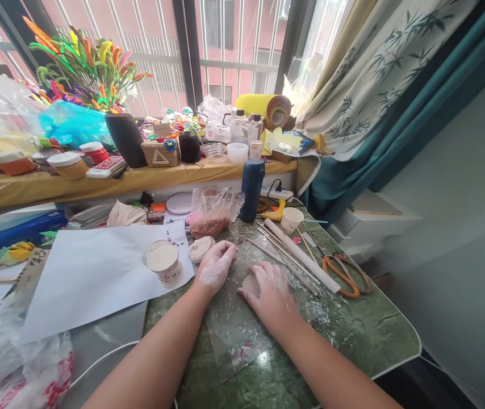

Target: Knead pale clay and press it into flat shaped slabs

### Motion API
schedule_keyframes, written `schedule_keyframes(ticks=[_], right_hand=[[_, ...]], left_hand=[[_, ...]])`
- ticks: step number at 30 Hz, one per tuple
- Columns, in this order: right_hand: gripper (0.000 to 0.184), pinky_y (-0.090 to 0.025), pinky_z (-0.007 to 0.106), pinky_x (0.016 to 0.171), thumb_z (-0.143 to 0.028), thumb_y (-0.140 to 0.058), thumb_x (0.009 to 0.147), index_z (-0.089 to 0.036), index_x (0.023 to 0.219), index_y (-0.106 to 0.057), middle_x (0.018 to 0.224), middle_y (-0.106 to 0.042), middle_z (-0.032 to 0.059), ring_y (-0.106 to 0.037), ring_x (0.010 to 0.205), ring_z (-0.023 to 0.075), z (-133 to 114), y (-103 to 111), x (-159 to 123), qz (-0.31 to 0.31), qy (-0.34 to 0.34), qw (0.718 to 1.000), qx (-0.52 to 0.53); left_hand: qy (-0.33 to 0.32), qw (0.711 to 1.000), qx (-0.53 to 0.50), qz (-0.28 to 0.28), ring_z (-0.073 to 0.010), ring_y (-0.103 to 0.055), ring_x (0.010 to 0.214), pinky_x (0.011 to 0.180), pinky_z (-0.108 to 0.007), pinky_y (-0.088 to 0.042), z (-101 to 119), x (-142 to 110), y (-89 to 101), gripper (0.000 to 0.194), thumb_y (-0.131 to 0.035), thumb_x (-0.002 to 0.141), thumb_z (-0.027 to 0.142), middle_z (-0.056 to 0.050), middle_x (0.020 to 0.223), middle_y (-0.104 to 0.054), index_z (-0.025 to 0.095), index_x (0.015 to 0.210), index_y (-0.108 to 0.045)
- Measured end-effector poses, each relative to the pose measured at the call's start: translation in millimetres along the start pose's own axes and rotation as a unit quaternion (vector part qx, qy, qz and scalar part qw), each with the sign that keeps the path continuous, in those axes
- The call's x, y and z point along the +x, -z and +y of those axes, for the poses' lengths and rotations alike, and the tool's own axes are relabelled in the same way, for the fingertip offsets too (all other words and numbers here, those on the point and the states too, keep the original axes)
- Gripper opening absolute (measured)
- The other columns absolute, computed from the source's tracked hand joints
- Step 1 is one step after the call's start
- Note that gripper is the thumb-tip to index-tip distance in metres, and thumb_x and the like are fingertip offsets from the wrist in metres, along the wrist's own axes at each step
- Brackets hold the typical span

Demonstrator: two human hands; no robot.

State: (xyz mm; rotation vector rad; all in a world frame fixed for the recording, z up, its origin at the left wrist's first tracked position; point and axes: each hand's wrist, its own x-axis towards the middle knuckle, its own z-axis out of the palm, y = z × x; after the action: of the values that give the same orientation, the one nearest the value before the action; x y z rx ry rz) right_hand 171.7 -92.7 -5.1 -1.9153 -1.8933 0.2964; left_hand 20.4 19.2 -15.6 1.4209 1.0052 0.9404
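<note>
My left hand (218, 266), smeared with white, is raised just over the table with its fingers curled together; whatever they may hold is hidden. Beside it on the left lies a pale lump of clay (201, 249). My right hand (271, 292) is also whitened and rests low on a clear plastic sheet (236, 341). Its thumb and fingers curve around a small greyish-white piece of clay (250, 284), partly covered by the hand. A paper cup (163, 262) filled with white powder stands on white paper (93, 272) to the left.
Right of my hands lie a rolling pin (302, 255), thin sticks (287, 253) and orange-handled scissors (342, 278). Another paper cup (291, 220), a dark blue bottle (251, 190) and a bag of reddish-brown material (212, 218) stand behind. Jars and crafts crowd the windowsill (140, 177).
</note>
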Motion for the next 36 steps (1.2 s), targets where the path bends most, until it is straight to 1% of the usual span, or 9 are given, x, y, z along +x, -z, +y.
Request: schedule_keyframes(ticks=[3, 9, 11, 14, 17, 21, 25, 33, 36], right_hand=[[0.042, -0.041, 0.053, 0.101, -0.044, -0.068, 0.087, -0.022, 0.122, -0.063, 0.124, -0.061, 0.0149, -0.052, 0.119, 0.0374, 0.7, 1.5, 11.5, -0.002, -0.012, 1.000, 0.003], [0.042, -0.039, 0.052, 0.105, -0.042, -0.062, 0.092, -0.020, 0.127, -0.062, 0.127, -0.061, 0.0163, -0.048, 0.127, 0.0366, -1.4, 10.1, 18.8, 0.011, -0.012, 1.000, -0.005], [0.054, -0.036, 0.051, 0.109, -0.048, -0.067, 0.088, -0.021, 0.134, -0.059, 0.136, -0.058, 0.0144, -0.045, 0.131, 0.0348, 3.7, 18.5, 15.7, -0.028, 0.037, 0.999, 0.004], [0.074, -0.031, 0.048, 0.115, -0.056, -0.074, 0.081, -0.023, 0.144, -0.053, 0.146, -0.054, 0.0106, -0.043, 0.137, 0.0319, 18.4, 34.6, 14.7, -0.121, 0.156, 0.980, 0.015], [0.064, -0.031, 0.048, 0.116, -0.054, -0.067, 0.089, -0.021, 0.143, -0.055, 0.144, -0.057, 0.0114, -0.046, 0.135, 0.0303, 30.7, 44.3, 19.0, -0.145, 0.209, 0.967, 0.009], [0.053, -0.036, 0.047, 0.113, -0.049, -0.063, 0.092, -0.019, 0.136, -0.060, 0.134, -0.062, 0.0127, -0.051, 0.128, 0.0298, 32.1, 42.2, 21.3, -0.118, 0.211, 0.970, 0.005], [0.060, -0.036, 0.049, 0.113, -0.047, -0.072, 0.082, -0.018, 0.134, -0.059, 0.131, -0.061, 0.0135, -0.050, 0.128, 0.0318, 28.9, 38.6, 18.8, -0.095, 0.189, 0.977, 0.024], [0.055, -0.041, 0.046, 0.107, -0.041, -0.074, 0.077, -0.018, 0.126, -0.061, 0.121, -0.061, 0.0116, -0.053, 0.115, 0.0304, 29.3, 42.3, 13.8, -0.105, 0.210, 0.971, 0.046], [0.056, -0.042, 0.046, 0.106, -0.040, -0.074, 0.078, -0.018, 0.127, -0.059, 0.122, -0.060, 0.0116, -0.052, 0.116, 0.0305, 27.2, 42.1, 4.8, -0.114, 0.202, 0.971, 0.054]], left_hand=[[-0.002, 1.000, -0.003, 0.003, -0.0151, -0.057, 0.068, 0.065, -0.025, -0.045, 1.5, 0.4, -0.5, 0.036, -0.059, 0.087, 0.056, 0.002, 0.071, -0.060, 0.021, 0.085, -0.063], [-0.015, 0.999, 0.042, -0.016, -0.0156, -0.058, 0.070, 0.066, -0.027, -0.045, 7.5, -2.9, -1.3, 0.031, -0.058, 0.089, 0.051, 0.001, 0.075, -0.062, 0.020, 0.087, -0.062], [-0.017, 0.999, 0.045, -0.020, -0.0157, -0.058, 0.071, 0.068, -0.027, -0.045, 7.3, -3.5, -0.6, 0.031, -0.058, 0.089, 0.051, 0.001, 0.076, -0.063, 0.020, 0.088, -0.062], [-0.023, 0.999, 0.040, -0.024, -0.0162, -0.060, 0.074, 0.071, -0.027, -0.047, 5.2, -2.5, 0.6, 0.032, -0.058, 0.089, 0.052, 0.000, 0.078, -0.064, 0.020, 0.088, -0.063], [-0.020, 0.999, 0.028, -0.029, -0.0166, -0.061, 0.076, 0.073, -0.027, -0.048, 4.2, -1.2, 1.0, 0.033, -0.059, 0.088, 0.052, 0.000, 0.079, -0.065, 0.020, 0.088, -0.063], [-0.004, 0.999, 0.038, -0.029, -0.0163, -0.060, 0.074, 0.071, -0.027, -0.047, 5.5, -0.9, 0.4, 0.034, -0.059, 0.088, 0.054, 0.000, 0.078, -0.065, 0.021, 0.088, -0.063], [-0.004, 1.000, 0.018, -0.012, -0.0167, -0.060, 0.074, 0.071, -0.027, -0.048, 4.8, 0.3, -0.3, 0.035, -0.061, 0.085, 0.055, 0.000, 0.077, -0.064, 0.021, 0.086, -0.063], [-0.003, 0.999, 0.026, -0.020, -0.0163, -0.060, 0.075, 0.072, -0.027, -0.047, 5.5, 0.4, 0.6, 0.034, -0.060, 0.087, 0.055, 0.000, 0.077, -0.064, 0.021, 0.088, -0.063], [-0.002, 0.999, 0.034, -0.028, -0.0159, -0.060, 0.074, 0.072, -0.026, -0.047, 7.8, -0.4, 1.5, 0.034, -0.060, 0.088, 0.054, 0.001, 0.077, -0.064, 0.021, 0.088, -0.063]])
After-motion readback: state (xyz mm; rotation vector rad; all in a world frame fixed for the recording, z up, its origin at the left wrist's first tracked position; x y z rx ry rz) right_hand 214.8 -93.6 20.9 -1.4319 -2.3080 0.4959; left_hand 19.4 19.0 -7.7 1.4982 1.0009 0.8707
